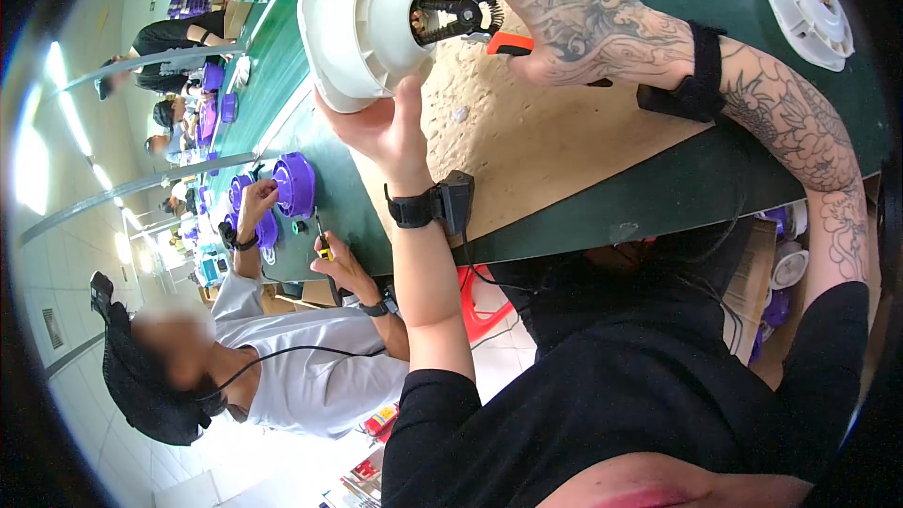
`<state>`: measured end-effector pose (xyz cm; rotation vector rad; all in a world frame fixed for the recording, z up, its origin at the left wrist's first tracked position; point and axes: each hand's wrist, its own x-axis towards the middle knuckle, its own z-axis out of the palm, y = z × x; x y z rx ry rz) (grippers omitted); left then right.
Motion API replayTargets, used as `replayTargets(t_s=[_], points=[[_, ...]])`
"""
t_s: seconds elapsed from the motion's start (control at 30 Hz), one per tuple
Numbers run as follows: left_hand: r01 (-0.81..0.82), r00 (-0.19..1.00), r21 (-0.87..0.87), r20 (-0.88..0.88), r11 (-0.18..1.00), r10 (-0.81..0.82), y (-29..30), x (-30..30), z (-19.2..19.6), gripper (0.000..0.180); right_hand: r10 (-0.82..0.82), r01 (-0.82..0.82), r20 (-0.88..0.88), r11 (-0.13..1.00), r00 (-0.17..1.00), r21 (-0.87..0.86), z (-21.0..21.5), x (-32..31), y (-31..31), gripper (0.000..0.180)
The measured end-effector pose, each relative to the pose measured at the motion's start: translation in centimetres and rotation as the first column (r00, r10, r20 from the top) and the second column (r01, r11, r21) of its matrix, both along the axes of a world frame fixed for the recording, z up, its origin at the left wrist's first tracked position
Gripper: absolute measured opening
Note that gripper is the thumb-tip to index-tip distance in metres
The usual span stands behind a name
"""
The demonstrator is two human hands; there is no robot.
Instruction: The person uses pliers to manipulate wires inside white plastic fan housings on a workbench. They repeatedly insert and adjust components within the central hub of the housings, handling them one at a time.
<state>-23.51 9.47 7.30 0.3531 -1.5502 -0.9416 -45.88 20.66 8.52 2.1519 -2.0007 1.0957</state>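
Observation:
A white round plastic housing (362, 33) is tilted on its side above the worktable, its ribbed end and round opening toward the right. From below, my left hand (386, 127) grips its rim between thumb and fingers. My right hand (574, 23) is closed around the orange handles of black wire strippers (463, 15). Their jaws reach into the opening of the housing, where small copper-coloured parts show. What exactly the jaws touch cannot be made out. Under both hands lies a worn brown cardboard sheet (527, 141).
On the green table (583, 230), another white plastic part (807, 9) lies at far right. To my left a co-worker (292, 348) holds a yellow-and-black screwdriver (324, 246) near purple housings (293, 183). A red stool (478, 306) and a carton of white and purple parts (788, 265) are below the table edge.

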Motion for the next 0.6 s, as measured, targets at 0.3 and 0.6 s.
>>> replayTargets(t_s=[0.3,0.6], points=[[-0.025,0.999,0.103,0.024,0.994,0.023,-0.2,0.3,0.0,0.066,0.176,-0.75,0.96,0.659,0.218,0.049,1.0,0.1,0.7,0.039],[-0.06,0.995,0.08,0.082,0.995,0.054,-0.3,0.7,-1.1,0.068,0.044,-0.046,0.02,0.997,0.999,0.069,0.0,1.1,0.0,0.06]])
